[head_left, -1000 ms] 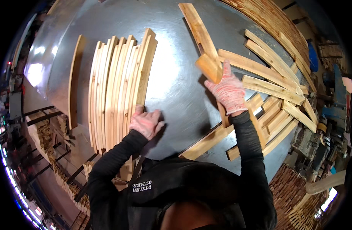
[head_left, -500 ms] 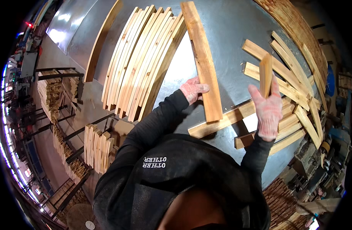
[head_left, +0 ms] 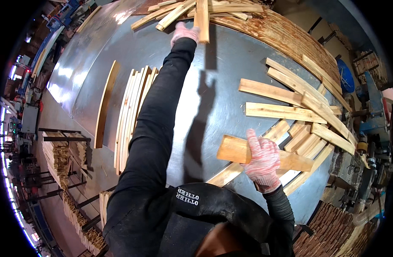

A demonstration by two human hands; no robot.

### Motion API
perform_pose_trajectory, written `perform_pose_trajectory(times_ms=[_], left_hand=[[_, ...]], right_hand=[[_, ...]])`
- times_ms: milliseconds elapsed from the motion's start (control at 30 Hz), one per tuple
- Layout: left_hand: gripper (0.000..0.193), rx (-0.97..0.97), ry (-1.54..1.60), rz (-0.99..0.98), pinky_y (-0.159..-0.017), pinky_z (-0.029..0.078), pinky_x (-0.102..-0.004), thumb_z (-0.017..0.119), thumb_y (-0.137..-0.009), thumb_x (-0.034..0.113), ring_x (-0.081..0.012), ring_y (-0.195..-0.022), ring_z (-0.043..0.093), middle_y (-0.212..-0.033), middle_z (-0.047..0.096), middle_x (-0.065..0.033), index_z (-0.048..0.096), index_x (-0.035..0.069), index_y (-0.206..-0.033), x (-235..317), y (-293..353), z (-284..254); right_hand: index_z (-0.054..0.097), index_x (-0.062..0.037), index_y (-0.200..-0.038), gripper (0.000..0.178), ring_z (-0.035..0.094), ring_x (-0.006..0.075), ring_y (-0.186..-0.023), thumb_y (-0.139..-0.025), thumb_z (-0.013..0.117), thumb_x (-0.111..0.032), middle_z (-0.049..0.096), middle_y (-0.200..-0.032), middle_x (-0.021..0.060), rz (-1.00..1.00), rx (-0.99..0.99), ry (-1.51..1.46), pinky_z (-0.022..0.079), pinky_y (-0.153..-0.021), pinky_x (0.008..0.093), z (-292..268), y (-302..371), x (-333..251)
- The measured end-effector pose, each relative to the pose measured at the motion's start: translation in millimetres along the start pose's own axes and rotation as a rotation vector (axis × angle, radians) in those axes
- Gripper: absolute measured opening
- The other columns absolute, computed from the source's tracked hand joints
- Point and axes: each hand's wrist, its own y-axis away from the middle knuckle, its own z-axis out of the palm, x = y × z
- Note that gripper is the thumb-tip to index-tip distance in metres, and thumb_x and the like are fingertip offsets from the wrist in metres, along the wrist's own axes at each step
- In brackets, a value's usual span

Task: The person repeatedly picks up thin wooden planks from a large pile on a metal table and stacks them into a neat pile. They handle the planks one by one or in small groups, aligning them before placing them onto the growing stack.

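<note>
Both my hands wear pink-and-white knit gloves. At the far end of the metal table (head_left: 224, 68), my left hand (head_left: 184, 34) reaches out at full arm's length, fingers closed at the edge of a wooden board (head_left: 202, 23). This board casts a shadow on the metal, close to a heap of wooden strips (head_left: 175, 16). Nearer to me, my right hand (head_left: 263, 162) grips a short wooden board (head_left: 233, 148) from above. That board lies crosswise over several loose wooden strips (head_left: 305, 136). My left arm partly hides a row of strips (head_left: 127, 120) laid side by side.
A single curved-looking strip (head_left: 106, 105) lies at the table's left. More strips (head_left: 288, 113) fan out at the right, beside machinery (head_left: 367, 128). A worn brown wooden sheet (head_left: 286, 36) borders the far right. Racks of stacked wood (head_left: 59, 158) stand on the floor at left.
My left hand has carried its board forward to the far heap. My right hand has lowered, its board turning from upright to crosswise. The view has shifted toward the far side.
</note>
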Motion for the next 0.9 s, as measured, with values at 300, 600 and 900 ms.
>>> perform_pose_trajectory(times_ms=[300, 600, 900], left_hand=[[0.083, -1.925, 0.924, -0.371, -0.078, 0.058, -0.0358, 0.068, -0.082, 0.056, -0.0268, -0.09, 0.069, -0.124, 0.058, -0.0181, 0.043, 0.002, -0.139, -94.7, 253.0, 31.2], [0.061, -1.18, 1.07, -0.391, -0.079, 0.057, -0.0342, 0.065, -0.081, 0.004, -0.0216, -0.091, 0.063, -0.111, 0.059, -0.0146, 0.044, 0.007, -0.137, -109.8, 297.6, -18.2], [0.079, -0.768, 0.031, 0.153, -0.097, 0.046, -0.0394, 0.07, -0.086, 0.026, -0.035, -0.119, 0.052, -0.135, 0.046, -0.0252, 0.029, -0.001, -0.147, -58.5, 374.1, -45.6]], right_hand=[[0.049, -0.0182, -0.141, 0.067, 0.056, 0.0289, -0.108, -0.076, 0.064, -0.015, 0.06, -0.109, 0.012, -0.36, 0.072, 0.255, 0.03, -0.11, 0.0511, 48.9, -47.1, 61.0], [0.029, -0.0047, -0.151, 0.078, 0.038, 0.0339, -0.139, -0.086, 0.069, -0.025, 0.043, -0.147, 0.0177, 0.44, 0.161, -0.788, 0.026, -0.116, 0.0426, 107.7, -51.3, 126.7], [0.047, 0.0006, -0.13, 0.048, 0.064, 0.0287, -0.098, -0.093, 0.063, -0.026, 0.062, -0.11, 0.0151, 0.475, -0.076, -2.198, 0.053, -0.092, 0.0427, 129.7, -49.8, 26.7]])
